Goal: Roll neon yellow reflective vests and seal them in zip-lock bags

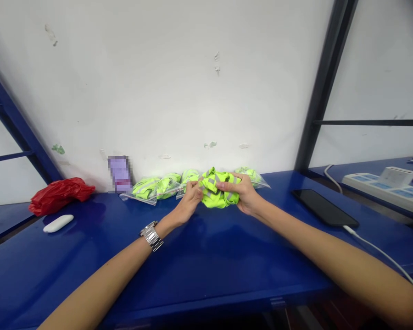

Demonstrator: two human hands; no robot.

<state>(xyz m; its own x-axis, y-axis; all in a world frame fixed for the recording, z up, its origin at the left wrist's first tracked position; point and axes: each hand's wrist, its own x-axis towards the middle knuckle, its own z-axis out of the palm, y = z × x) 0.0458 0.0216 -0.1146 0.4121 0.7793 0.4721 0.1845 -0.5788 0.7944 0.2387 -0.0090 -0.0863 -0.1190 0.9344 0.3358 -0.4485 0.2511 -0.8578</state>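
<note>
A bunched neon-yellow reflective vest point(218, 195) with grey stripes is held up between my two hands, above the blue tabletop. My left hand point(190, 201), with a metal watch point(152, 236) on its wrist, pinches the vest's left edge. On the other side my right hand point(246, 195) grips it, thumb lying across the front and fingers behind, mostly hidden. Just behind, clear zip bags with similar yellow vests lie along the wall, among them one bag point(146, 189) at the left and another bag point(251, 176) at the right.
A red plastic bag point(60, 195) and a white oval case point(58, 223) lie at the left of the blue table point(206, 270). A phone point(120, 174) leans against the wall. To the right are a black phone point(325, 207) on a white cable and a power strip point(385, 190).
</note>
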